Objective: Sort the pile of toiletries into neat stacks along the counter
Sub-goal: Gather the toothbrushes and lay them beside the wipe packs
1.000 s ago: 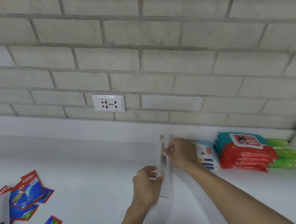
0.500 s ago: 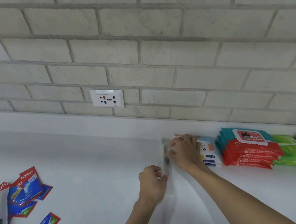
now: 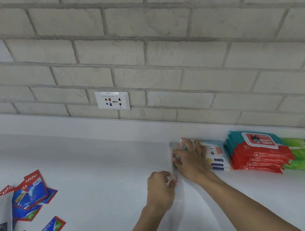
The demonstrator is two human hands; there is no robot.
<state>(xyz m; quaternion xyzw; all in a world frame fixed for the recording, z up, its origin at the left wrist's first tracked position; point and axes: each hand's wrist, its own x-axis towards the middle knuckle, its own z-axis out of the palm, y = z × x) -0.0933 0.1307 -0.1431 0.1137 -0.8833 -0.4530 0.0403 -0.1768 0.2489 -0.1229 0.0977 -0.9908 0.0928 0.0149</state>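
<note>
our left hand [image 3: 159, 188] curls round the near end of a slim white pack [image 3: 179, 192] with red print and a barcode, lying on the white counter [image 3: 98, 176]. our right hand [image 3: 190, 161] lies flat, fingers spread, pressing its far end, just beside a pale blue wipes pack [image 3: 216, 153].

A white pack [image 3: 175, 147] stands beside pale-blue packs [image 3: 216, 154], a red-and-teal stack [image 3: 258, 155] and a green stack [image 3: 302, 155]; toothpaste sachets [image 3: 31, 194] lie scattered left.
</note>
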